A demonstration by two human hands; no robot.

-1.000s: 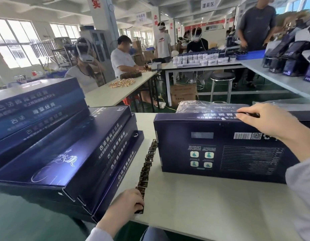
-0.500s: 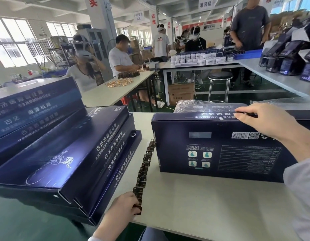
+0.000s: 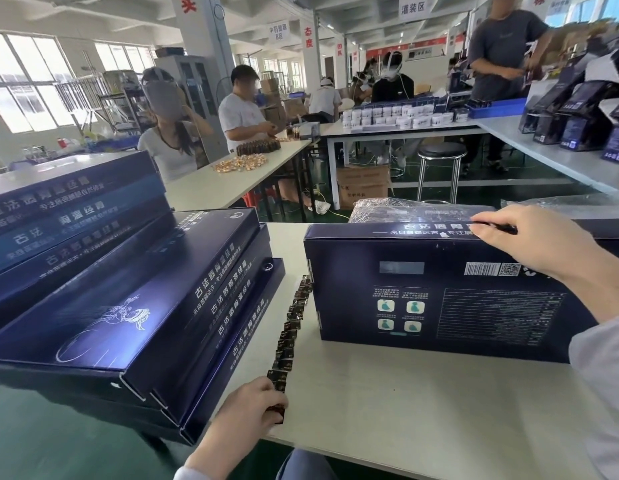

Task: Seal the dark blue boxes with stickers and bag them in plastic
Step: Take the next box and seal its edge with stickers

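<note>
Nearest, at the front edge of the bench (image 3: 405,410): the left hand (image 3: 245,407), fingers curled, pinching the near end of a strip of stickers (image 3: 289,330), dark and glossy, laid flat and running away toward the far side. Left of the strip, overhanging the bench edge: a slanted stack of boxes (image 3: 128,306), dark blue, flat, fanned one over another, with more piled higher behind. Right of the strip, just beside its far end: one dark blue box (image 3: 439,299) stood on its long edge, printed back toward the camera, barcode near the top right. On its top edge, the right hand (image 3: 519,237), fingers bent over, thumb and fingertips pinching a small dark sticker (image 3: 495,227) against that edge. Directly behind, close up against it: a bagged box (image 3: 405,209) in crinkled clear plastic, lying flat. Farther off: a round stool (image 3: 441,154), a carton (image 3: 361,185) on the floor, rows of white jars (image 3: 398,117) on another bench, several people seated or standing at work.
</note>
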